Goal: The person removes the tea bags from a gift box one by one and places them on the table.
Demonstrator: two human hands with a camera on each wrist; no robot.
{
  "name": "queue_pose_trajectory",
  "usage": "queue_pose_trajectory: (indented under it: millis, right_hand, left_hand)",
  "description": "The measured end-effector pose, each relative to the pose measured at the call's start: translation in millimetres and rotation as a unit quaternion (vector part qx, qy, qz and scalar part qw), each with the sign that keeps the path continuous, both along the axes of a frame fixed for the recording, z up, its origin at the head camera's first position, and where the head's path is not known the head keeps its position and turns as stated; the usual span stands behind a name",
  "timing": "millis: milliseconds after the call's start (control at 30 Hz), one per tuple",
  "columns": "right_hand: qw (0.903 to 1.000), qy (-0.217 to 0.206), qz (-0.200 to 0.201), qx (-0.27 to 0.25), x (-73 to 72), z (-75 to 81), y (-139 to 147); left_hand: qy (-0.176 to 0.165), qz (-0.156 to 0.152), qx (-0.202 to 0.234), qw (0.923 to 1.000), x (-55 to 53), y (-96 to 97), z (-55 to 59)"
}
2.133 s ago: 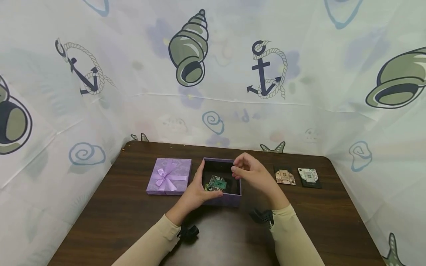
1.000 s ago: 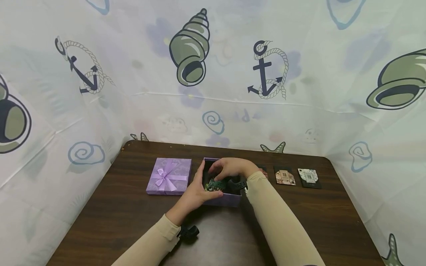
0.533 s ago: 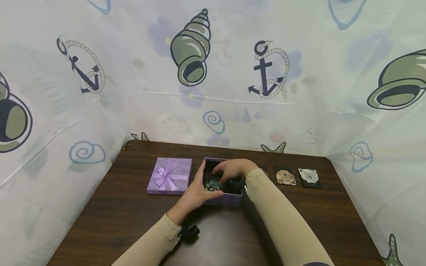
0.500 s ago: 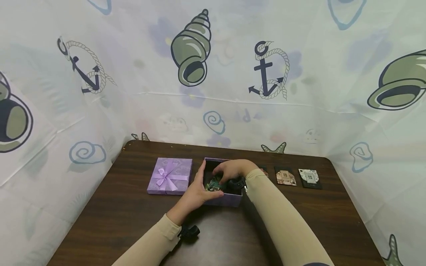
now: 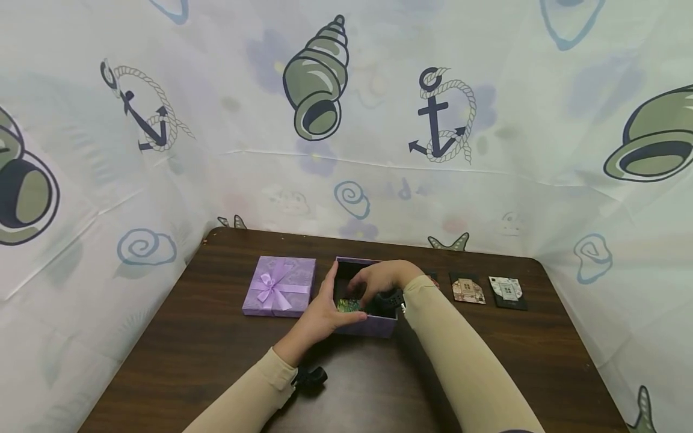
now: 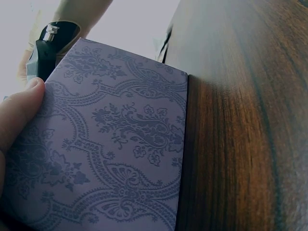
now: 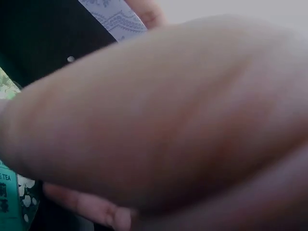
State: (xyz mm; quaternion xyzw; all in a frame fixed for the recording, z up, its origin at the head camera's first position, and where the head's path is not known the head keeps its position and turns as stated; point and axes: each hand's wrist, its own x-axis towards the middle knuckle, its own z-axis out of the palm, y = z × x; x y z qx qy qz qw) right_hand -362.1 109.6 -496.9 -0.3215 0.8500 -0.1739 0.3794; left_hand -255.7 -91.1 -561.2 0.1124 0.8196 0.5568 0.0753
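Observation:
My left hand (image 5: 322, 310) holds the front left corner of an open purple gift box (image 5: 373, 326) with a dark inside. The thumb lies along the front rim and the fingers along the left wall; in the left wrist view the thumb (image 6: 26, 108) presses the patterned side. My right hand (image 5: 381, 278) reaches down into this box, thumb and fingers bent at a green floral tea bag packet (image 5: 348, 305) near the front left. Up close in the right wrist view, the thumb overlaps the packet (image 7: 8, 204), whose label reads "TEA". The fingertips' contact is mostly hidden.
The box's purple lid (image 5: 289, 270), tied with a ribbon bow, lies left of the box. To the right lie a beige packet (image 5: 468, 291) and a white packet (image 5: 508, 289), plus another packet (image 5: 431, 275) partly behind the right wrist. A printed curtain hangs behind the table.
My right hand has moved left from the box's right rim down into it, to the green packet. The packet now appears tilted, its label turned from view. My left hand stays on the box.

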Motion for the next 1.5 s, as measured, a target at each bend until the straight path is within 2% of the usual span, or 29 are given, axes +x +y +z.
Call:
queue_pose_trajectory:
  millis: [333, 433, 633, 767, 867, 967, 1133, 1267, 1400, 1500]
  right_hand:
    - [0.9999, -0.008, -0.011, 0.001, -0.8, -2.1, 6]
    - [0.9994, -0.021, -0.019, -0.019, -1.2, -2.2, 8]
    - [0.9975, -0.009, -0.025, -0.066, -0.5, 0.1, 11]
    - [0.9944, -0.012, -0.039, -0.098, -0.5, 2.3, 12]
    - [0.9901, -0.012, -0.048, -0.132, -2.0, 1.2, 15]
    - [0.9817, -0.016, -0.065, -0.178, -2.4, -1.2, 20]
    - [0.9568, -0.061, -0.127, -0.254, 1.5, -2.7, 23]
    - [0.9426, -0.096, -0.141, -0.287, 3.3, -2.4, 24]
    - [0.9424, -0.107, -0.126, -0.291, 2.3, -5.9, 23]
    - [0.9471, -0.093, -0.118, -0.284, 2.2, -8.1, 24]
  left_hand:
    - [0.001, -0.008, 0.001, 1.0000, -1.5, 3.1, 0.0]
    - [-0.002, -0.007, 0.000, 1.0000, -1.5, 3.2, -0.4]
    - [0.005, -0.011, 0.004, 0.9999, -1.9, 4.1, -0.4]
    - [-0.003, -0.009, 0.002, 1.0000, -2.0, 3.3, 1.1]
    - [-0.008, -0.008, 0.000, 0.9999, -1.7, 2.4, 1.3]
    - [-0.012, -0.006, 0.004, 0.9999, -1.7, 2.2, 1.0]
    - [-0.014, -0.003, 0.015, 0.9998, -2.6, 2.1, 2.4]
    - [-0.017, -0.004, 0.023, 0.9996, -2.6, 1.1, 3.1]
    - [-0.022, -0.002, 0.014, 0.9997, -2.2, 1.0, 2.6]
    - [-0.023, -0.001, 0.010, 0.9997, -2.2, 1.4, 2.0]
